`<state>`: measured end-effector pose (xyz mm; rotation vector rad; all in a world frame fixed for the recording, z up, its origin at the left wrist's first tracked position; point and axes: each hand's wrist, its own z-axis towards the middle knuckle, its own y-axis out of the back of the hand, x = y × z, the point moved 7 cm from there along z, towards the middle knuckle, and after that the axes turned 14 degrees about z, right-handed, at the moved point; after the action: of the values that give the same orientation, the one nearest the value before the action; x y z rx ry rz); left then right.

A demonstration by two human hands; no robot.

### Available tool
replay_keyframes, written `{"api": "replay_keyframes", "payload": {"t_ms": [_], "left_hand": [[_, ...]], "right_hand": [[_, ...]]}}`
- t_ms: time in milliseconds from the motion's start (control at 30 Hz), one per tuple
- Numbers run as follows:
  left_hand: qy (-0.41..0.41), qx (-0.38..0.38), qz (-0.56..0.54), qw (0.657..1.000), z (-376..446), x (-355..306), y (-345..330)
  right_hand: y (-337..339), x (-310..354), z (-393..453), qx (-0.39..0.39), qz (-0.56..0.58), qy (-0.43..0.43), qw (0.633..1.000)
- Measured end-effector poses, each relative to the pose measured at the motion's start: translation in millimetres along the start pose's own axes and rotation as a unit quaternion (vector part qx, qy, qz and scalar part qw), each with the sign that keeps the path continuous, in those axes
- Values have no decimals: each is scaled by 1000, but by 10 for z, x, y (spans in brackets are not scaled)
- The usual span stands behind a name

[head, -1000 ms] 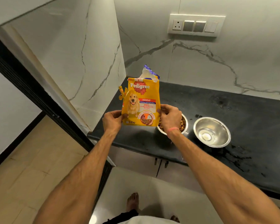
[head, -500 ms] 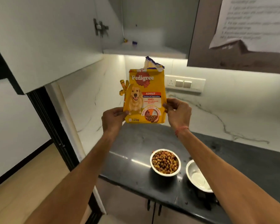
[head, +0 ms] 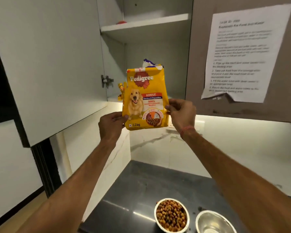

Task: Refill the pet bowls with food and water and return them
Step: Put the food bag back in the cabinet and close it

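Observation:
A yellow dog food bag (head: pixel 145 98) is held upright in the air in front of the open upper cabinet (head: pixel 146 52); its top is torn open. My left hand (head: pixel 110 124) grips its lower left edge and my right hand (head: pixel 181 113) grips its lower right edge. Below, on the dark countertop (head: pixel 138 195), a steel bowl full of brown kibble (head: pixel 171 215) stands beside an empty steel bowl (head: pixel 213 222) to its right.
The cabinet door (head: pixel 45 64) swings open to the left. Inside are a white shelf (head: pixel 144 22) and a bare lower floor. A printed paper sheet (head: pixel 242 52) is taped on the closed right door. A marble backsplash runs behind the counter.
Both hands have lifted the bag from counter level up to the open cabinet. My view has tilted upward, so the bowls now sit at the bottom edge.

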<state>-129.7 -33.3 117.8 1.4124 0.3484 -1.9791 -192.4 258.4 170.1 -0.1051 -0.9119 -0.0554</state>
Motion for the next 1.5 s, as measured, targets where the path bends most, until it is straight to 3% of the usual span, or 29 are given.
{"api": "replay_keyframes", "payload": {"t_ms": [367, 900, 1200, 1500], "left_hand": [[-27, 12, -66, 997, 856, -597, -391], [15, 7, -81, 997, 1908, -428, -924], [-16, 18, -32, 999, 2196, -418, -1138], [-14, 17, -24, 999, 2112, -442, -1049]], "right_hand": [[-48, 352, 902, -65, -19, 12, 998], [-494, -135, 1583, -137, -16, -23, 990], [-441, -655, 1614, -154, 100, -105, 977], [-466, -477, 1507, -140, 69, -37, 987]]}}
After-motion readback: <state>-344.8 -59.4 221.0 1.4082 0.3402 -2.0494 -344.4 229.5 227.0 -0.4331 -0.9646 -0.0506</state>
